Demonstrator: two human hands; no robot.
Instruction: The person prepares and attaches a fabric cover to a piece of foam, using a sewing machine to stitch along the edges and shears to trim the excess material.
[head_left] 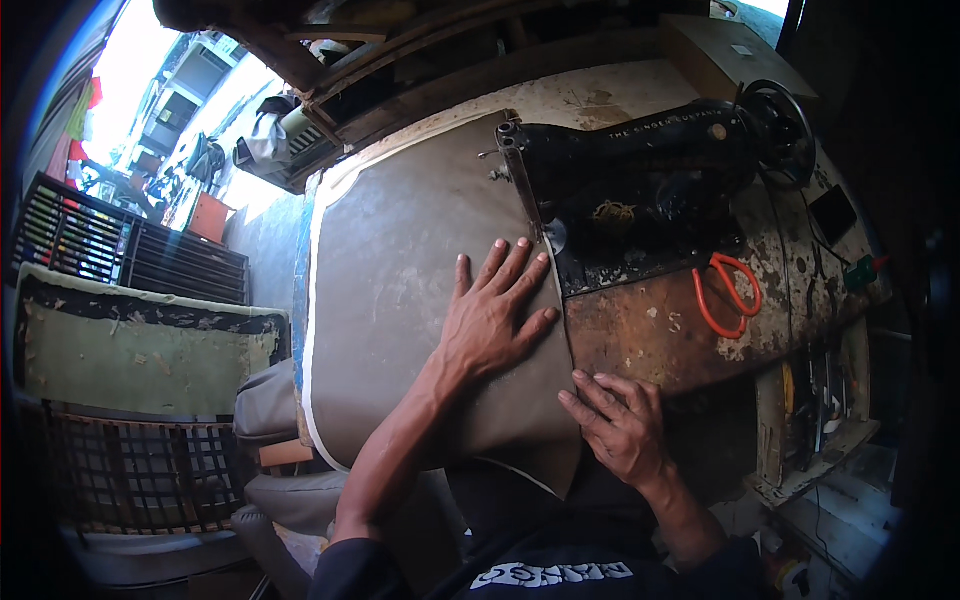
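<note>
A large brown sheet of leather-like material [385, 240] with a white edge lies under the head of a black sewing machine [640, 165]. My left hand [490, 315] rests flat on it, fingers spread, just on the near side of the needle area. At the sheet's right edge, nearer to me, my right hand [625, 425] has its fingers closed on the border. Part of the sheet hangs over the table's near edge toward my lap. The needle tip is too small to make out.
Red-handled scissors [757, 290] lie on the worn table [640, 340] right of my hands. A green-handled tool [862, 272] sits farther right. Against the back stands a cardboard box [735, 70]. Upholstered frames [150, 350] and a slatted rack [140, 475] stand at the left.
</note>
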